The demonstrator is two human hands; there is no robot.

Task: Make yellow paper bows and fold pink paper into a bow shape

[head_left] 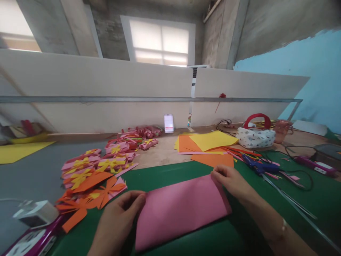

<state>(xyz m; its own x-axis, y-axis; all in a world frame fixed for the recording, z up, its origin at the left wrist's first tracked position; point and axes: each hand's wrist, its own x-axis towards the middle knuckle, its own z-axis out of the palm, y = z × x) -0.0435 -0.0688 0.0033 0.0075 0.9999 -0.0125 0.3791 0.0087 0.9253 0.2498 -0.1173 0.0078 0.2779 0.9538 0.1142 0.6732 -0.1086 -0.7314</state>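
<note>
A folded pink paper sheet [181, 209] lies on the green mat [165, 174] right in front of me. My left hand [119, 217] pinches its near left corner, fingers closed on the edge. My right hand [231, 181] grips the far right corner, fingers curled over the paper's edge. Both hands hold the sheet flat against the mat.
Cut pink, yellow and orange paper shapes [98, 170] are heaped at the left. Yellow and orange sheets [207, 144] lie behind. A blue glue gun [259, 166], cables and a white patterned bag with red handle [255, 137] sit at the right. A purple device [34, 238] lies bottom left.
</note>
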